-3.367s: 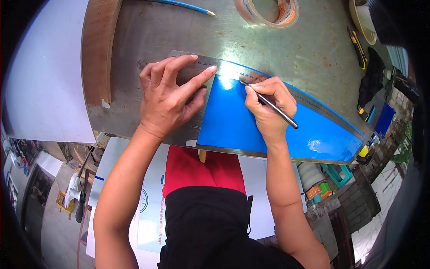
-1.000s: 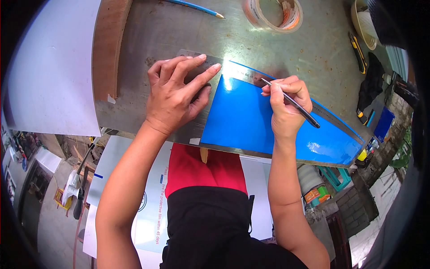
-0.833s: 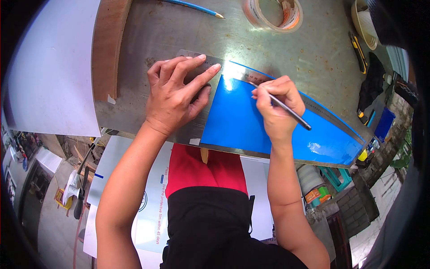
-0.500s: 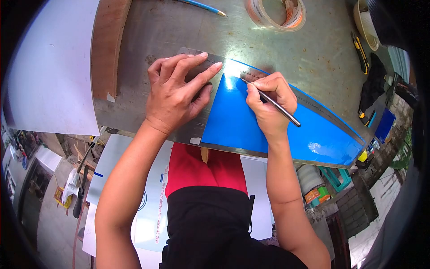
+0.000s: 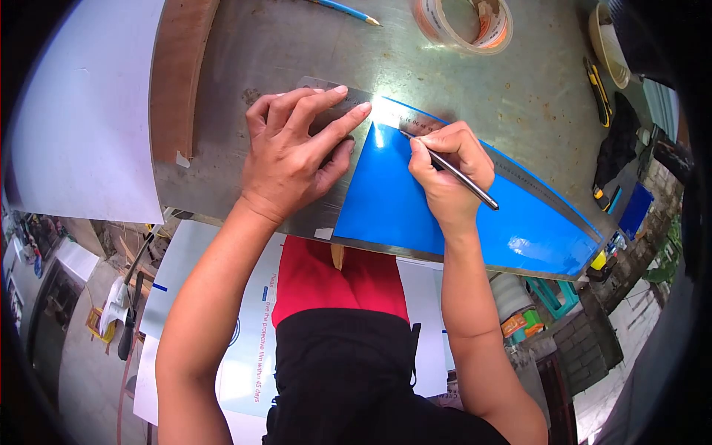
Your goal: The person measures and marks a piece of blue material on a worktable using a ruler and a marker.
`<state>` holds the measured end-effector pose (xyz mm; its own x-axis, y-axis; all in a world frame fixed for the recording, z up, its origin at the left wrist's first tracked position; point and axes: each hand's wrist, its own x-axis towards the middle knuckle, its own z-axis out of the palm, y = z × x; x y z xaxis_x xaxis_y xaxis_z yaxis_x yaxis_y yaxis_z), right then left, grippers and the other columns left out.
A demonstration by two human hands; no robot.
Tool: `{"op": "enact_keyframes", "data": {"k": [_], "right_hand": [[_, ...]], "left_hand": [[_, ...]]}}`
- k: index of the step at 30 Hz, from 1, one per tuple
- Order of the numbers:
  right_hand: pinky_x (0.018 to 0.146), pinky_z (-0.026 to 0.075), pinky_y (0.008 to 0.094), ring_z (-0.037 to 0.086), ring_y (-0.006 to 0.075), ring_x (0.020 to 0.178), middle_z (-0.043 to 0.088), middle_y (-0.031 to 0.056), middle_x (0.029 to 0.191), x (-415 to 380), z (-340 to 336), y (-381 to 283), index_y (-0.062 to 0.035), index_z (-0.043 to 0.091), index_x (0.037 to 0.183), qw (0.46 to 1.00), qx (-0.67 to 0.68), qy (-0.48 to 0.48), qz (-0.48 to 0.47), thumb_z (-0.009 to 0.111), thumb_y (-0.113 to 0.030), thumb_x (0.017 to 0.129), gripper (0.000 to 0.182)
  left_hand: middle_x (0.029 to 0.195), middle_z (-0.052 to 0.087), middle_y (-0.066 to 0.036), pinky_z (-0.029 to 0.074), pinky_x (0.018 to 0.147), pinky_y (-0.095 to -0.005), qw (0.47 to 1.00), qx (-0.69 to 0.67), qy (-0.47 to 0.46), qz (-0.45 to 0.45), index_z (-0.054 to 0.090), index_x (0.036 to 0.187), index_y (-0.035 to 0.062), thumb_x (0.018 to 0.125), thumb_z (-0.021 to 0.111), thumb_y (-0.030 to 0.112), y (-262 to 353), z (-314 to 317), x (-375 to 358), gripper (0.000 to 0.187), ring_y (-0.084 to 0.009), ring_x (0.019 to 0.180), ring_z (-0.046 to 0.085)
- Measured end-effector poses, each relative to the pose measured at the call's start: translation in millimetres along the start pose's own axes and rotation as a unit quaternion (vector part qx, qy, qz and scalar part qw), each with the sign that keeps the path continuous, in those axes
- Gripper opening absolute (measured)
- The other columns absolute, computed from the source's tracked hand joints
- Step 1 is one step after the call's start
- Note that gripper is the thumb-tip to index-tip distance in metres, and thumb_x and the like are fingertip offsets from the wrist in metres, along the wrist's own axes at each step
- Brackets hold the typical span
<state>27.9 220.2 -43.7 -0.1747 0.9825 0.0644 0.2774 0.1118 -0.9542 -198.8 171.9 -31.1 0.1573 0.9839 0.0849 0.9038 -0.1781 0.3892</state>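
A glossy blue sheet point(image 5: 393, 200) lies on the metal tabletop near its front edge. Across its upper part runs a steel ruler point(image 5: 423, 121) with printed numbers, slanting down to the right. My left hand point(image 5: 297, 152) is spread over the ruler's left end, fingertips resting on it; nothing is gripped. A slim dark pen point(image 5: 471, 185) is pinched in my right hand point(image 5: 456, 167). Its tip meets the blue sheet along the ruler's lower edge, close to the sheet's upper left corner. My right palm hides part of the sheet.
Beyond the sheet lie a tape roll point(image 5: 463, 26) and a blue pencil point(image 5: 348, 11). To the right are a yellow utility knife point(image 5: 598, 93), a black cloth point(image 5: 621, 141) and a bowl point(image 5: 610, 48). A wooden strip point(image 5: 178, 81) and white sheet point(image 5: 81, 111) occupy the left.
The view has shifted very slightly. Both hands, the ruler and the pen keep nearly the same places on the blue sheet.
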Motion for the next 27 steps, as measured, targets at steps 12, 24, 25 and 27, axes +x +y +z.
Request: {"op": "enact_keyframes", "data": {"k": [12, 24, 25, 27], "right_hand": [[0.066, 0.055, 0.0254, 0.066, 0.0125, 0.077, 0.067, 0.0082, 0.086, -1.2, -0.6, -3.1, 0.0006, 0.064, 0.084, 0.999, -0.025, -0.022, 0.001, 0.08, 0.015, 0.08, 0.022], [0.067, 0.055, 0.0265, 0.067, 0.0143, 0.079, 0.067, 0.0088, 0.086, -2.2, -0.2, -2.9, 0.0007, 0.064, 0.084, 0.999, -0.027, -0.017, 0.002, 0.08, 0.015, 0.079, 0.022], [0.067, 0.055, 0.0265, 0.067, 0.0143, 0.079, 0.067, 0.0088, 0.086, -2.2, -0.7, -3.2, 0.0007, 0.064, 0.084, 0.999, -0.027, -0.018, 0.002, 0.08, 0.015, 0.079, 0.022], [0.067, 0.055, 0.0264, 0.067, 0.0142, 0.078, 0.067, 0.0086, 0.086, -1.3, -2.1, -3.5, 0.0007, 0.064, 0.084, 0.999, -0.032, -0.027, 0.0, 0.08, 0.015, 0.079, 0.022]], "left_hand": [[0.139, 0.06, 0.006, 0.033, 0.112, -0.0415, 1.0, -0.001, -0.005, -0.002, 0.073, 0.135, 0.035, 0.08, 0.079, 0.021, -0.1, -0.3, -0.5, 0.057, -0.0198, 0.125, 0.054], [0.139, 0.059, 0.006, 0.033, 0.111, -0.0416, 1.0, -0.003, -0.003, -0.003, 0.073, 0.135, 0.0349, 0.079, 0.08, 0.021, 0.2, 0.9, -0.7, 0.058, -0.0198, 0.125, 0.054], [0.139, 0.059, 0.006, 0.033, 0.111, -0.0415, 1.0, -0.001, -0.001, -0.003, 0.073, 0.135, 0.0349, 0.079, 0.08, 0.021, 0.2, 1.0, -0.8, 0.058, -0.0197, 0.125, 0.054], [0.139, 0.059, 0.006, 0.033, 0.111, -0.0414, 1.0, -0.001, -0.002, -0.002, 0.073, 0.135, 0.0349, 0.079, 0.08, 0.021, 0.4, -0.3, -0.3, 0.057, -0.0197, 0.125, 0.054]]}}
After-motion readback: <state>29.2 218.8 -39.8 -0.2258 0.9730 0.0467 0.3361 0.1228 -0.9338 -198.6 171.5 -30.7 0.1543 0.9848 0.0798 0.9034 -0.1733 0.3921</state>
